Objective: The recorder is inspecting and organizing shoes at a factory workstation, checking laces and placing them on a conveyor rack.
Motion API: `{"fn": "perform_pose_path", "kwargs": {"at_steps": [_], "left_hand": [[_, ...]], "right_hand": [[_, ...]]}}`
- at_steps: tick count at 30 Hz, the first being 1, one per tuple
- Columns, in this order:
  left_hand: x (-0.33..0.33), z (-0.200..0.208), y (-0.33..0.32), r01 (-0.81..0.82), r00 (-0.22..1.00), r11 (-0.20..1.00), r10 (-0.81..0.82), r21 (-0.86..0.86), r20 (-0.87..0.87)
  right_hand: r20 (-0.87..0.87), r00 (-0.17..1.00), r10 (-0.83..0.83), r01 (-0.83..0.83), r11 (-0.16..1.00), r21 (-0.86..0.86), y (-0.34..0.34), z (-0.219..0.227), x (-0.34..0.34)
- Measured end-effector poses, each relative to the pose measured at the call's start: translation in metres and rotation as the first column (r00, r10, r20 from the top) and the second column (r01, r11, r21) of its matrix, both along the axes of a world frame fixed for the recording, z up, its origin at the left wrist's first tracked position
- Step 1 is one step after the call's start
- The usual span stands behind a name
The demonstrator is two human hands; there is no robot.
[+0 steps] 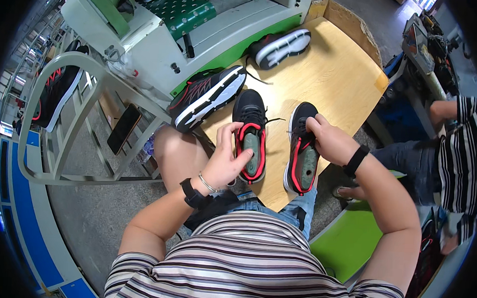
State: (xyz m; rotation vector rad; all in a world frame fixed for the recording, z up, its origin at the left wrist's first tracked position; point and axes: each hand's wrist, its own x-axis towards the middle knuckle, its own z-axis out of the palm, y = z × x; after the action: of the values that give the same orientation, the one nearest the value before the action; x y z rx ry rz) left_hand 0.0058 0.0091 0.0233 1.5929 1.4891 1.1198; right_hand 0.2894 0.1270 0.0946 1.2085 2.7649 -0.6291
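Observation:
Two black sneakers with red-lined collars stand side by side at the near edge of the wooden table, toes pointing away from me. Inside each, a greenish shoe last shows. My left hand (228, 156) grips the collar of the left sneaker (248, 102), its thumb over the opening and its fingers along the outer side. At the right sneaker (304, 110), my right hand (332, 140) is closed on the upper near the laces and tongue. What exactly its fingertips pinch is partly hidden. Loose lace ends stick out from the left sneaker.
Another sneaker (211, 97) lies on its side at the left, and a further one (280, 48) lies at the back of the table (343, 68). A green and white machine (201, 35) borders the far side. A metal rack (59, 114) holds a phone (124, 128). A person in stripes (459, 142) is at right.

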Motion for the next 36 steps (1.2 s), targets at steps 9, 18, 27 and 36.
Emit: {"fn": "perform_pose_path", "kwargs": {"at_steps": [9, 18, 27, 36], "left_hand": [[0.007, 0.022, -0.013, 0.032, 0.997, 0.999, -0.031, 0.011, -0.076], [0.025, 0.037, 0.0, -0.029, 0.949, 0.988, 0.074, 0.15, -0.305], [0.008, 0.004, -0.021, -0.092, 0.992, 0.992, 0.099, 0.091, -0.072], [0.017, -0.002, 0.021, -0.028, 0.953, 0.984, 0.08, -0.177, 0.293]], "right_hand": [[-0.414, 0.819, -0.397, 0.377, 0.917, -0.133, -0.051, -0.002, 0.024], [-0.189, 0.962, -0.199, 0.259, 0.884, 0.389, -0.069, -0.014, 0.013], [-0.602, 0.656, -0.454, 0.475, 0.869, -0.138, -0.119, -0.042, 0.021], [-0.763, 0.147, -0.63, 0.467, 0.724, -0.508, -0.116, -0.061, -0.009]]}}
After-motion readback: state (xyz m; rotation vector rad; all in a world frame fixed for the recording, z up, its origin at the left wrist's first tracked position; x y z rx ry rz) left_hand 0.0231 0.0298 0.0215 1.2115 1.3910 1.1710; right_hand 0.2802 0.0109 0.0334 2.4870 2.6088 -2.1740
